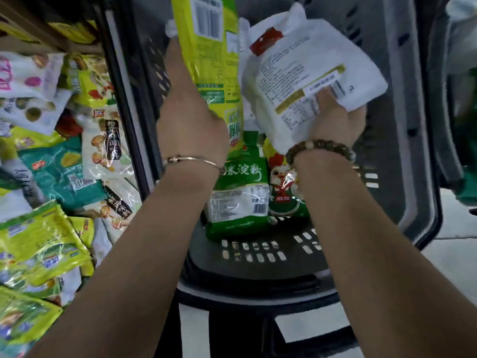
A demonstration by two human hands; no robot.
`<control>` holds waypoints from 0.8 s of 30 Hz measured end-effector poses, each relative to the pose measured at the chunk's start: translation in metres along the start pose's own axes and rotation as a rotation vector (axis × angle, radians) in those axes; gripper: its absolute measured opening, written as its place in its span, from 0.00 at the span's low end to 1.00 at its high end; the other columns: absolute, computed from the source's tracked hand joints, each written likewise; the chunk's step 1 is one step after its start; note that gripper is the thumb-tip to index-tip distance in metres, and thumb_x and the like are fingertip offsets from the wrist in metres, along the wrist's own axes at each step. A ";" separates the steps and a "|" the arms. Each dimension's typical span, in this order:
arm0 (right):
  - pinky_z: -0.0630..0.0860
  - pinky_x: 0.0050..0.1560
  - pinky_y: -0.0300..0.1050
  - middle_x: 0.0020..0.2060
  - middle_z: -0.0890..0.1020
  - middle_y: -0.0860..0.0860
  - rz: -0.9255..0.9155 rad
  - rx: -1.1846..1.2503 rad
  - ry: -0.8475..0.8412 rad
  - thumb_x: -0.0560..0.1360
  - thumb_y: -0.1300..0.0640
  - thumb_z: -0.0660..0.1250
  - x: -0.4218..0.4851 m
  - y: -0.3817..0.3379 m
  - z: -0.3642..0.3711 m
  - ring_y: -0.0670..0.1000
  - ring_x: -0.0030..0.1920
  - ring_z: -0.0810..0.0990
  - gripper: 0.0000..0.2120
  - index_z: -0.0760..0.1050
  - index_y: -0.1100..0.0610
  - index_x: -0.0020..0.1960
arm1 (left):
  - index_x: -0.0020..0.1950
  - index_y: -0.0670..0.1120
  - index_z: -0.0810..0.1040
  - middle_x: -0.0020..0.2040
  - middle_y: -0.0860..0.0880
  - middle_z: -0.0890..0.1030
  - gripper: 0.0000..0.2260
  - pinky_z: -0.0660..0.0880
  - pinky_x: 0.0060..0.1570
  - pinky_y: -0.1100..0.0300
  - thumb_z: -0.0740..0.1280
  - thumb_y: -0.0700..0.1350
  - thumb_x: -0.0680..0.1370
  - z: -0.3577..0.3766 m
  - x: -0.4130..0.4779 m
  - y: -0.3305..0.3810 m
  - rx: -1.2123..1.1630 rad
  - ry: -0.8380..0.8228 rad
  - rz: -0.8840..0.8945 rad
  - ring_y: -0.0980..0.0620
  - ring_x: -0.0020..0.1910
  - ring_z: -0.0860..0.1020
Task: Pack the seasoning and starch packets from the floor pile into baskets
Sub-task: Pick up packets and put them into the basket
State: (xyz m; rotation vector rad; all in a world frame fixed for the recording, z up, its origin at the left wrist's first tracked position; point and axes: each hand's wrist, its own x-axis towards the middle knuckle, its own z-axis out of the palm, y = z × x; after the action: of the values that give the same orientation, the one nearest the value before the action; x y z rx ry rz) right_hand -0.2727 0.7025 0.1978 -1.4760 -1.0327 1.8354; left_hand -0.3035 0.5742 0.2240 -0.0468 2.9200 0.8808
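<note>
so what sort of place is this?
Probably a grocery shop or stockroom: a pile of retail food packets beside a slotted plastic shopping basket, and what looks like shelving at upper left.

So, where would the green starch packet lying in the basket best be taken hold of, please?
Probably by its near green bottom edge, coming from the person's side. The green starch packet lies with that edge free over the basket floor; its far end is tucked under the yellow-green packet and white packet, and the rooster packet crowds its right side.

yellow pkt [206, 47] — top cut off, pile [51, 151] blurred
</note>
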 end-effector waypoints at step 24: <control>0.71 0.61 0.40 0.65 0.69 0.57 -0.559 -0.984 -0.188 0.73 0.66 0.66 0.012 0.030 -0.026 0.54 0.63 0.71 0.28 0.63 0.59 0.71 | 0.78 0.50 0.43 0.77 0.44 0.39 0.38 0.42 0.72 0.43 0.64 0.43 0.76 0.091 -0.010 -0.008 0.097 -0.346 -0.213 0.43 0.76 0.39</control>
State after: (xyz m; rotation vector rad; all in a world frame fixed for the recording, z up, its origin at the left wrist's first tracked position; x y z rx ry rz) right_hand -0.2486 0.7012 0.1637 -1.2541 -2.3674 1.0783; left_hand -0.2860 0.6179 0.1455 -0.1758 2.5719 0.6405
